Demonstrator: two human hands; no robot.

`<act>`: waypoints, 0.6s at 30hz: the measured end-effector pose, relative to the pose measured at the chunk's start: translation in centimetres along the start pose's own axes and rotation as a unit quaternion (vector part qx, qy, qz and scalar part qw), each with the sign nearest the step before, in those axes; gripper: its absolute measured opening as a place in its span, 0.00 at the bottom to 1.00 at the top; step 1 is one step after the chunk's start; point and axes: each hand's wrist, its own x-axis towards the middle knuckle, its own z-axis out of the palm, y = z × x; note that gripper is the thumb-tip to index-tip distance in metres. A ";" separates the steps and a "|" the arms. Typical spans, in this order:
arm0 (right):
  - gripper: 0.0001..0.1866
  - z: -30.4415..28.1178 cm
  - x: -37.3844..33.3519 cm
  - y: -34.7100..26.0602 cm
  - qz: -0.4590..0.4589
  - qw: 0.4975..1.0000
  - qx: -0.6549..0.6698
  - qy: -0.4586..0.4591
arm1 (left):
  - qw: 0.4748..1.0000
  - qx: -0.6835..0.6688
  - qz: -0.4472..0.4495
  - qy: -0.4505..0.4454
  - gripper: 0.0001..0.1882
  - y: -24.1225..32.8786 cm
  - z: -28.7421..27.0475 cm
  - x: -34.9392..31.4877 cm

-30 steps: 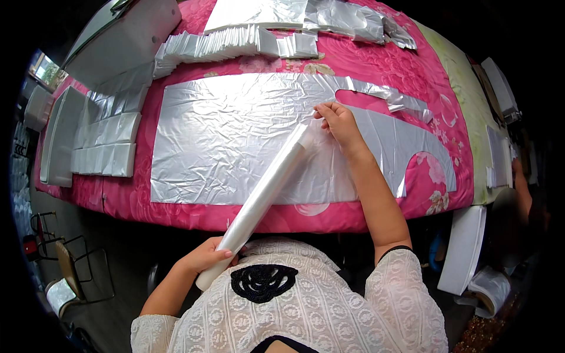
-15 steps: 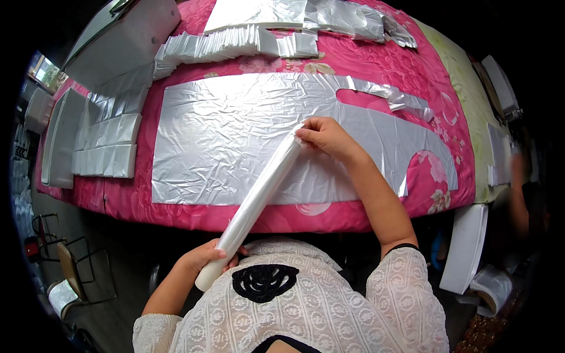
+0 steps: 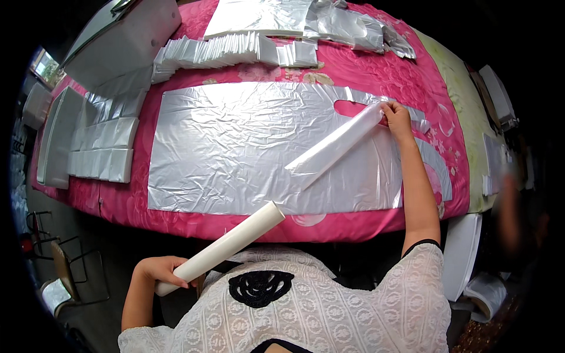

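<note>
My left hand (image 3: 165, 270) is closed around the lower end of a smooth white tube (image 3: 231, 241), tilted up to the right in front of my body. The thumb and fingers of my right hand (image 3: 397, 119) pinch the top end of a long folded strip of translucent plastic film (image 3: 338, 146). That strip slants down to the left, apart from the tube. Beneath it a wrinkled silvery plastic sheet (image 3: 218, 141) lies flat, with curved cut-outs and narrow straps toward its right end; my right forearm covers part of it.
A pink flowered cloth (image 3: 353, 226) covers the table. Folded plastic packets (image 3: 103, 165) lie at the left beside white boxes (image 3: 56, 141). A row of folded packets (image 3: 218, 50) and stacked silvery sheets (image 3: 259, 17) lie at the back. A chair (image 3: 62, 265) stands left; another person's blurred arm (image 3: 507, 215) shows right.
The film strip has come off the tube, drawn up and to the right by my right hand. My left hand has shifted slightly left with the tube, which is now bare.
</note>
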 end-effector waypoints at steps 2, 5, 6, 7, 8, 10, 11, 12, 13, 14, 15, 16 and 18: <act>0.08 2.4 -0.3 -0.9 -0.027 0.999 0.016 -0.017 | 0.996 0.068 -0.021 0.062 0.24 2.7 -0.1 -0.3; 0.08 6.7 -1.6 -3.4 -0.035 0.997 0.018 -0.071 | 0.929 0.329 0.046 0.161 0.24 9.3 0.2 1.7; 0.08 8.0 -1.8 -3.9 -0.041 0.993 0.031 -0.110 | 0.901 0.387 0.078 0.180 0.24 11.2 0.0 2.8; 0.08 9.2 -2.0 -4.5 -0.044 0.990 0.028 -0.133 | 0.865 0.441 0.088 0.223 0.25 12.9 0.3 4.0; 0.09 10.2 -2.2 -5.0 -0.057 0.988 0.021 -0.140 | 0.824 0.492 0.101 0.263 0.25 14.5 0.5 5.3; 0.09 12.6 -2.6 -6.2 -0.042 0.981 0.025 -0.188 | 0.752 0.567 0.145 0.302 0.26 16.4 0.6 7.4; 0.09 13.7 -2.8 -6.3 -0.056 0.978 0.019 -0.201 | 0.713 0.578 0.212 0.334 0.26 16.6 0.5 8.5; 0.09 14.5 -2.9 -6.4 -0.069 0.975 0.012 -0.213 | 0.669 0.586 0.277 0.363 0.26 16.6 0.2 9.8; 0.09 15.3 -3.0 -6.6 -0.070 0.972 0.003 -0.225 | 0.621 0.590 0.337 0.392 0.26 16.5 0.0 10.7; 0.09 15.4 -3.0 -6.8 -0.070 0.971 -0.010 -0.229 | 0.616 0.600 0.362 0.361 0.27 16.3 0.1 11.6; 0.09 15.5 -3.0 -6.9 -0.070 0.969 -0.024 -0.235 | 0.609 0.610 0.385 0.330 0.28 15.8 0.4 12.3; 0.09 15.3 -3.0 -7.0 -0.064 0.969 -0.027 -0.235 | 0.603 0.618 0.409 0.296 0.29 15.3 0.9 13.1; 0.08 15.2 -3.0 -7.3 -0.051 0.968 -0.033 -0.243 | 0.614 0.639 0.387 0.255 0.32 14.2 2.3 14.5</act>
